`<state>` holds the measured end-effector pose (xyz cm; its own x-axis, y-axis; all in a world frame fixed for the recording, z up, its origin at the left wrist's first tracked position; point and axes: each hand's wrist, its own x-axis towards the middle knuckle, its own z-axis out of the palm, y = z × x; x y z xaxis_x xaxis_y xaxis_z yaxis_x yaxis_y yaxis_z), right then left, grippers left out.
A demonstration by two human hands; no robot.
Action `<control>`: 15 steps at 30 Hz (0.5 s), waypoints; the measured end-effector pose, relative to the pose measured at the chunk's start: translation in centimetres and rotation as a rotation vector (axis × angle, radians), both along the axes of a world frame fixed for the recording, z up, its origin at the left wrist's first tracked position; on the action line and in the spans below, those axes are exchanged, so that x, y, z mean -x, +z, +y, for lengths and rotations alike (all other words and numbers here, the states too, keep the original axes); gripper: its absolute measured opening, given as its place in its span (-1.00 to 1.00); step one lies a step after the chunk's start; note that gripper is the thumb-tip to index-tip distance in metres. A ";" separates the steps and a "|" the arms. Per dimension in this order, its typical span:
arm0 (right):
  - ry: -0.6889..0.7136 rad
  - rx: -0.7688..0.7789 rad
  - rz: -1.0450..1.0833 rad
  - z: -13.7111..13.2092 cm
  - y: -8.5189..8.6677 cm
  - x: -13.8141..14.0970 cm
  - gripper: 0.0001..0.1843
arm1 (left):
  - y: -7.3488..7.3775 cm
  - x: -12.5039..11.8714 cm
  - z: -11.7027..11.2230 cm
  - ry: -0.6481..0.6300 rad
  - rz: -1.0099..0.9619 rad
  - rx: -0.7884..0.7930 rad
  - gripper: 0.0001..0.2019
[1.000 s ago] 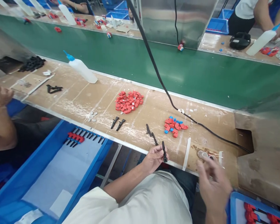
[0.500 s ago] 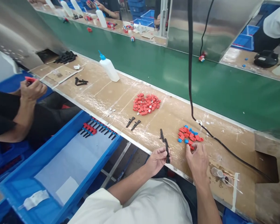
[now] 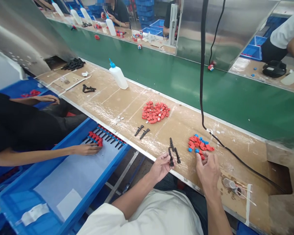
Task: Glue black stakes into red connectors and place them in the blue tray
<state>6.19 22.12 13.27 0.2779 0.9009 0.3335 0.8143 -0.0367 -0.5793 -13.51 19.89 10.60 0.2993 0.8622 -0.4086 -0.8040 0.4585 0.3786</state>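
Note:
My left hand [image 3: 161, 165] pinches a slim black plastic part [image 3: 171, 156] upright at the near edge of the wooden bench [image 3: 127, 98]. Two more black parts [image 3: 174, 148] lie just beyond it. My right hand [image 3: 207, 169] is closed, its fingertips pinching a small red piece [image 3: 201, 155] at the near side of a small pile of red and blue caps [image 3: 199, 144].
A bigger heap of red caps [image 3: 155, 112], two black parts [image 3: 142, 131] and a white squeeze bottle [image 3: 118, 75] lie farther left. A black cable [image 3: 202, 65] hangs over the green conveyor [image 3: 176, 75]. A neighbour's hand [image 3: 87, 149] reaches into a blue bin [image 3: 71, 169] holding assembled parts.
My left hand tilted its black part upright. My right hand closed on a red piece at the pile. The neighbour's hand came down into the blue bin.

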 end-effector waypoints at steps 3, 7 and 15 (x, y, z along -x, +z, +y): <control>-0.054 -0.073 0.107 -0.4 -0.1 0.3 -0.56 | -0.3 -0.1 0.0 -0.033 0.009 -0.038 -0.59; -0.146 -0.174 0.274 -1.8 -0.4 0.0 -0.55 | -0.3 -0.4 0.1 0.007 0.027 -0.090 -0.54; -0.138 -0.198 0.386 -8.2 -0.7 1.2 -0.74 | 0.2 -0.3 -2.8 -0.053 0.017 -0.103 -0.66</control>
